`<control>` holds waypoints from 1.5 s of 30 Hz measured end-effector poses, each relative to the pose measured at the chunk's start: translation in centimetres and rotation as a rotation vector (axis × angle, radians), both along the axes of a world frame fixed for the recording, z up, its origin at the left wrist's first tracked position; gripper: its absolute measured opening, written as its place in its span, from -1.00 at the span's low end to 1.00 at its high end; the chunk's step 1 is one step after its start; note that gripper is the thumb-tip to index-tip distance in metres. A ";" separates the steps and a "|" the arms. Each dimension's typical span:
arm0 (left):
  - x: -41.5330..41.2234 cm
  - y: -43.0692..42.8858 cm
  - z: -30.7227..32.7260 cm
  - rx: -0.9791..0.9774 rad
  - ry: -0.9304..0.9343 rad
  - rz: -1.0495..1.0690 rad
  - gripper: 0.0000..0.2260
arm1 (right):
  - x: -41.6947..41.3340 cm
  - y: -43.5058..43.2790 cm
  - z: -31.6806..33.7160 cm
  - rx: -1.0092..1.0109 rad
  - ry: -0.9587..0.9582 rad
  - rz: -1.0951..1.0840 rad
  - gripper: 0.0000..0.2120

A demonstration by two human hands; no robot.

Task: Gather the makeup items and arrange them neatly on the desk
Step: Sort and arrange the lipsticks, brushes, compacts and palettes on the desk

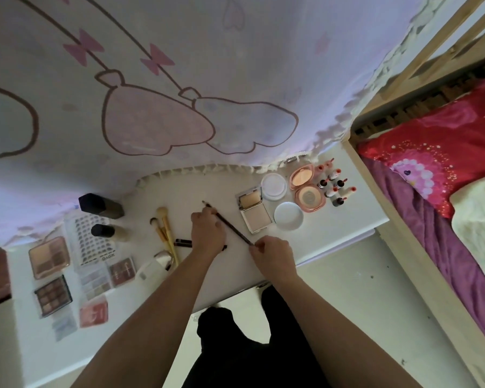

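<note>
On the white desk (333,236), compacts (305,186) and small bottles (335,186) are already grouped at right, palettes (49,256) at left; a dark pencil (230,226) is pinched at either end by left hand (207,233) and right hand (272,256), brushes (164,231) judged unsorted.

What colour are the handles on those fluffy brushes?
The makeup brushes have yellow handles with pale, cream-coloured bristles, seen best in the head view, just left of the left hand.

A cartoon-printed curtain (179,93) hangs behind the white desk (347,219); a wooden-framed bed (398,219) stands right.
</note>
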State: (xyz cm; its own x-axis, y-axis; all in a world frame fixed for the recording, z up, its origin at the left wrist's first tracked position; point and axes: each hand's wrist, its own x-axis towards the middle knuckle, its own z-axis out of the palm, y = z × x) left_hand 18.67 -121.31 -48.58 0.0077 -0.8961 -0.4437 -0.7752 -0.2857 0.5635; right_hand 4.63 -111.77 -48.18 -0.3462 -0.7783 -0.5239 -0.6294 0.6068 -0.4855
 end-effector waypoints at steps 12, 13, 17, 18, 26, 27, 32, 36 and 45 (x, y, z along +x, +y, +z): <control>4.4 0.9 1.0 -0.178 -0.028 -0.097 -0.67 | 1.9 -0.5 -0.1 -0.057 0.074 0.000 -0.75; 5.5 1.1 1.1 -0.231 -0.076 -0.116 -0.68 | 2.3 -0.7 -0.1 -0.097 0.051 0.048 -0.78; 8.7 3.3 0.7 -0.223 -0.268 -0.429 -0.60 | 5.0 -1.6 -0.5 -0.105 -0.012 0.326 -0.71; 9.1 4.1 0.5 -0.180 -0.331 -0.535 -0.56 | 5.9 -1.8 -0.7 -0.080 -0.012 0.358 -0.72; 12.1 5.2 0.3 -0.048 -0.486 -0.744 -0.41 | 9.0 -2.4 -1.5 -0.013 -0.082 0.248 -0.80; 12.4 5.1 0.3 -0.056 -0.452 -0.736 -0.43 | 9.0 -2.4 -1.4 -0.009 -0.086 0.238 -0.80; 12.0 3.9 2.2 -0.111 0.092 -0.011 -0.61 | 9.2 -2.3 0.2 -0.103 -0.216 0.079 -0.82; 10.3 1.2 6.1 0.006 0.536 0.524 -0.71 | 9.5 -1.7 2.4 -0.163 -0.442 -0.034 -0.92; 9.1 -1.6 9.8 0.122 1.041 0.678 -0.83 | 8.9 -3.6 9.2 -0.196 -0.609 -0.029 -0.70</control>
